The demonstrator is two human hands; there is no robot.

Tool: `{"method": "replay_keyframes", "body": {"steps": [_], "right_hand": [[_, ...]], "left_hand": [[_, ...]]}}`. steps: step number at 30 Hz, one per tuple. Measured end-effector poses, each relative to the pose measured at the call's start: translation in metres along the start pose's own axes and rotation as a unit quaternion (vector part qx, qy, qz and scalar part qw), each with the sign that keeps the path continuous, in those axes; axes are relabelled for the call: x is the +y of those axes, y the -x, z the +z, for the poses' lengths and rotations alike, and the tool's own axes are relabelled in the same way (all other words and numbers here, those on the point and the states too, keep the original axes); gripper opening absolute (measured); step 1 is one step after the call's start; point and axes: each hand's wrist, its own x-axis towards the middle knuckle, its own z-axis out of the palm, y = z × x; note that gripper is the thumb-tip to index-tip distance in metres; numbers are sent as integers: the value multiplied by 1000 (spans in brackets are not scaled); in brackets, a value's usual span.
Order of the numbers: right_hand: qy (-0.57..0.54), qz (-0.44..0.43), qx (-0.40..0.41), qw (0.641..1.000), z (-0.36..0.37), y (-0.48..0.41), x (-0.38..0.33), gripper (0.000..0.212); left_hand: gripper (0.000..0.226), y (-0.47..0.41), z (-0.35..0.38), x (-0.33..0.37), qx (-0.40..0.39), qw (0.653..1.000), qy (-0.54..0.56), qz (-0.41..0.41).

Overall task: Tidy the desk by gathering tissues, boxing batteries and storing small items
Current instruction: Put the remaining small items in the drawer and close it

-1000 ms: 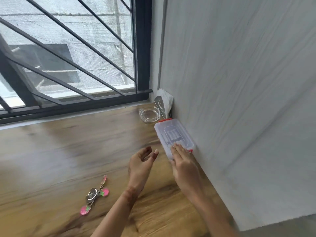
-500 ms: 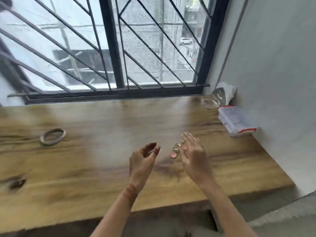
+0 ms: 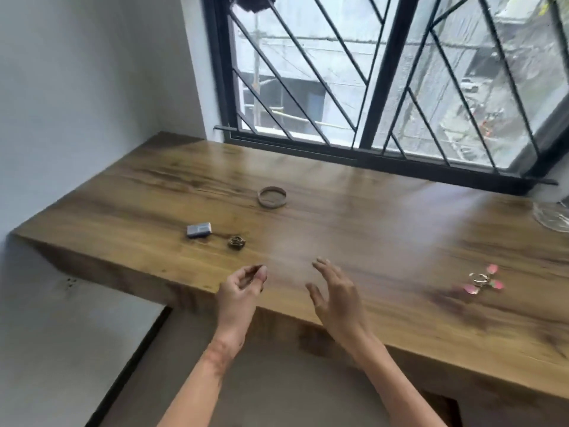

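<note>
Small items on the table (image 3: pixel 385 211): a grey block (image 3: pixel 199 230) lies towards the left end, with a dark crumpled lump (image 3: pixel 236 242) just beside it on the right. A brown ring (image 3: pixel 272 197) sits farther back, near the middle of the table. A keychain with pink charms (image 3: pixel 482 282) lies well apart from these, towards the right end near the front edge. A glass dish (image 3: pixel 552 217) is cut off by the right border of the view.

My left hand (image 3: pixel 243 291) hovers over the front edge, its fingers loosely curled towards the thumb; I can see nothing held in it. My right hand (image 3: pixel 335 297) hovers beside it, fingers spread and holding nothing. Neither hand touches the table.

Compared with half a second ago, the view has swung left. The clear box and the white packet at the right wall have gone from view. The keychain, then just beyond my right hand, now lies far to its right. The grey block and the lump have come into view, as has the left rear corner of the table where it meets the wall. Both hands keep their earlier poses.

Bare wood lies between my hands and the ring, and between my right hand and the keychain. The rear edge runs under the barred window (image 3: pixel 385 87).
</note>
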Motion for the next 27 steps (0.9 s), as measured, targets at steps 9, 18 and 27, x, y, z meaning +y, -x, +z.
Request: {"method": "replay_keyframes", "body": {"steps": [9, 18, 27], "right_hand": [[-64, 38, -37, 997, 84, -18, -74, 44], [-357, 253, 53, 898, 135, 9, -123, 15], [-784, 529, 174, 273, 252, 36, -103, 80]], "left_hand": [[11, -58, -101, -19, 23, 994, 65, -82], [34, -73, -166, -46, -21, 947, 232, -221], [93, -98, -229, -130, 1, 822, 381, -424]]}}
